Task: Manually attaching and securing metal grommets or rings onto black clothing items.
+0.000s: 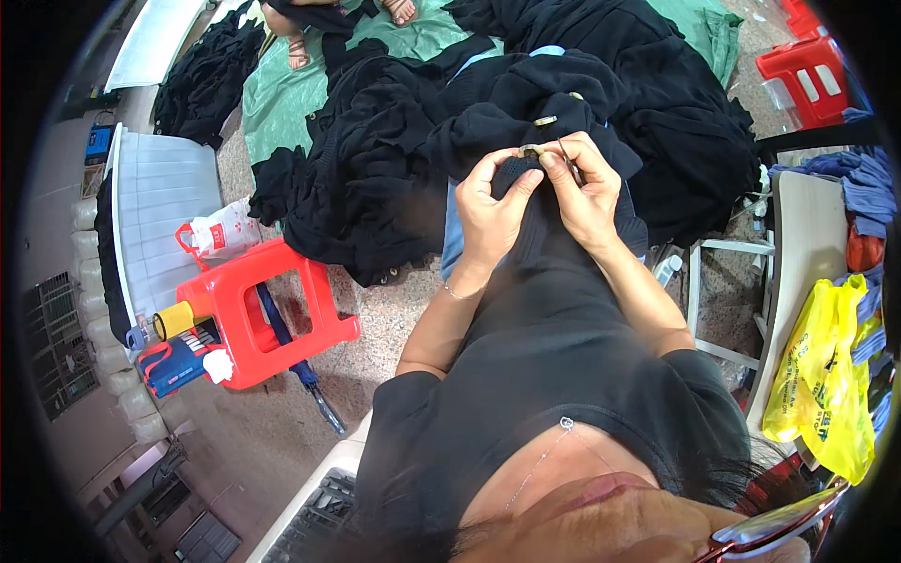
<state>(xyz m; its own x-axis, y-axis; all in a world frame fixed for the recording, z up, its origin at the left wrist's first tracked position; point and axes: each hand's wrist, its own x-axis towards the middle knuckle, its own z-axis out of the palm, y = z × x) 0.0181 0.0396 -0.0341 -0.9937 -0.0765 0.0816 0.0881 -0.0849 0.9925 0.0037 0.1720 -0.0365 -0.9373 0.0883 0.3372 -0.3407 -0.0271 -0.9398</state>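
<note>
A black knit garment (554, 89) with light round buttons lies across my lap, over blue cloth. My left hand (493, 211) is closed on a folded edge of it, thumb pressed against the ribbed knit. Close beside it, my right hand (587, 192) pinches the same edge at a pale button (531, 150). A thin, dark metal tool (567, 156) stands out between my right fingers; it resembles small thread snips, but the hand covers most of it. Another button (545, 121) shows on the garment just beyond my fingertips.
Heaped black garments (366, 141) cover a green sheet (272, 103) ahead. At left stands a red plastic stool (246, 314) with an umbrella (302, 371) beneath. A white metal frame (727, 246) and a yellow plastic bag (821, 375) are at right. Another person's feet (298, 52) show at the top.
</note>
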